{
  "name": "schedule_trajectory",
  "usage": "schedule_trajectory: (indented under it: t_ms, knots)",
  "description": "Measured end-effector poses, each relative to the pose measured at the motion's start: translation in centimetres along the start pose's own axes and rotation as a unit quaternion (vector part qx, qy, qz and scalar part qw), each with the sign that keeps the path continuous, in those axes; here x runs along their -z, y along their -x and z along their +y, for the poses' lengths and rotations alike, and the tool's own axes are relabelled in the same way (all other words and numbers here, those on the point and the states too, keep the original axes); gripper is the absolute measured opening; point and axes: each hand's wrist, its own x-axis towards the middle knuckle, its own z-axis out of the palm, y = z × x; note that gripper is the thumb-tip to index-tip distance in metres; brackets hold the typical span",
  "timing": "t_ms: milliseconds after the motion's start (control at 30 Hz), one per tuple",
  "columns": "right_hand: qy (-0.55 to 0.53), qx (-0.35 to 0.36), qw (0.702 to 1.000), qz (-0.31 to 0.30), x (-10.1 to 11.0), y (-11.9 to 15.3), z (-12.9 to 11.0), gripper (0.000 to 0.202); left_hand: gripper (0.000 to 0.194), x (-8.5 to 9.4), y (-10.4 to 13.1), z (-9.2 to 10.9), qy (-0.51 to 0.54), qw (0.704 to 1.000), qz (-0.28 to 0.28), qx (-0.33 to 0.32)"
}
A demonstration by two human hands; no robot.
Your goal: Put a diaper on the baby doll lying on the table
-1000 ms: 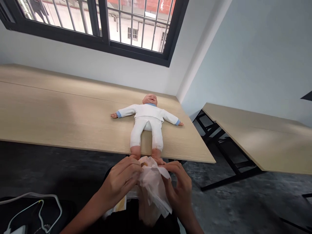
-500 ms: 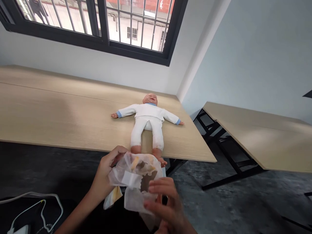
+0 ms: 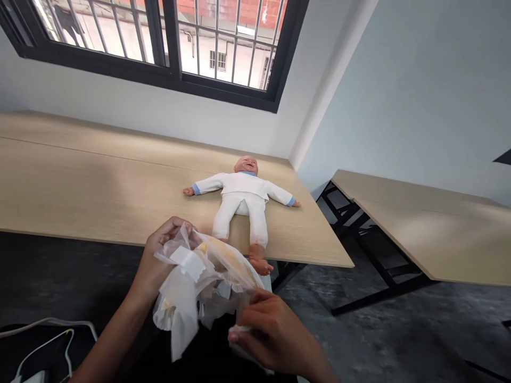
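Observation:
A baby doll [image 3: 242,198] in a white suit with blue cuffs lies on its back on the wooden table [image 3: 99,186], arms spread, feet at the near edge. In front of the table I hold a crumpled white diaper [image 3: 199,282] with thin translucent flaps and a yellowish inner patch. My left hand [image 3: 157,255] grips its upper left part. My right hand [image 3: 267,335] is closed on its lower right edge. The diaper hides one of the doll's feet.
A second wooden table [image 3: 423,229] on a black frame stands to the right, with a gap of dark floor [image 3: 379,330] between. White cables [image 3: 51,335] lie at the lower left. A barred window [image 3: 167,32] is above the wall behind the table.
The diaper has been pulled open and spread out. My left hand rose and moved left with it, while my right hand dropped lower and to the right.

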Motion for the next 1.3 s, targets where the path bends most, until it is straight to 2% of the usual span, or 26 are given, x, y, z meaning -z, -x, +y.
schedule_trajectory:
  t_ms: [100,200,300,367,400,467,500,533,633,733,833,967,1133,1200,1300]
  knots:
    - [-0.082,0.012,0.997,0.004,1.5,0.5,-0.3,0.024,0.031,0.6,-1.0,-0.4,0.047,0.998,-0.034,0.037]
    - [-0.176,0.006,0.981,0.082,2.3,1.2,0.0,0.028,0.031,1.3,-2.0,-1.6,0.100,0.987,-0.104,0.068]
    - [-0.314,-0.003,0.928,0.201,2.9,1.7,1.1,0.041,0.037,1.3,-2.6,-2.5,0.142,0.970,-0.151,0.128]
    - [-0.362,-0.049,0.901,0.234,3.4,1.5,1.8,0.048,0.034,0.9,-2.5,-2.5,0.168,0.959,-0.151,0.173]
    - [-0.341,-0.091,0.908,0.224,3.7,1.2,1.9,0.047,0.032,0.6,-2.4,-2.4,0.179,0.956,-0.145,0.183]
    - [-0.210,-0.170,0.944,0.192,3.9,0.2,1.9,0.036,0.030,-0.3,-2.0,-1.8,0.176,0.955,-0.148,0.188]
    - [-0.119,-0.184,0.959,0.180,3.8,-0.4,1.7,0.029,0.029,-0.7,-1.7,-1.5,0.166,0.956,-0.155,0.186]
    - [-0.028,-0.175,0.968,0.176,3.5,-1.1,1.5,0.032,0.029,-1.2,-1.6,-1.2,0.153,0.957,-0.166,0.183]
    - [0.158,-0.060,0.971,0.171,1.5,-3.1,0.9,0.055,0.030,-2.4,-1.4,-0.8,0.124,0.955,-0.208,0.171]
    - [0.254,0.062,0.945,0.195,-0.4,-4.3,0.9,0.046,0.031,-3.1,-1.5,-1.0,0.125,0.949,-0.246,0.155]
    - [0.251,0.118,0.934,0.226,-0.7,-4.8,1.2,0.032,0.032,-3.3,-1.6,-1.1,0.123,0.947,-0.253,0.156]
    - [0.169,0.135,0.947,0.239,0.2,-5.5,1.1,0.020,0.039,-3.6,-1.2,-1.2,0.123,0.944,-0.255,0.169]
    - [0.021,0.127,0.972,0.199,1.7,-6.0,1.2,0.007,0.039,-3.7,-1.1,-1.4,0.119,0.931,-0.304,0.165]
    - [-0.042,0.101,0.976,0.188,2.2,-6.0,1.2,0.004,0.035,-3.6,-1.1,-1.4,0.110,0.930,-0.310,0.164]
    - [-0.083,0.000,0.969,0.231,2.7,-6.3,0.9,0.009,0.029,-3.2,-1.0,-1.1,0.061,0.929,-0.333,0.148]
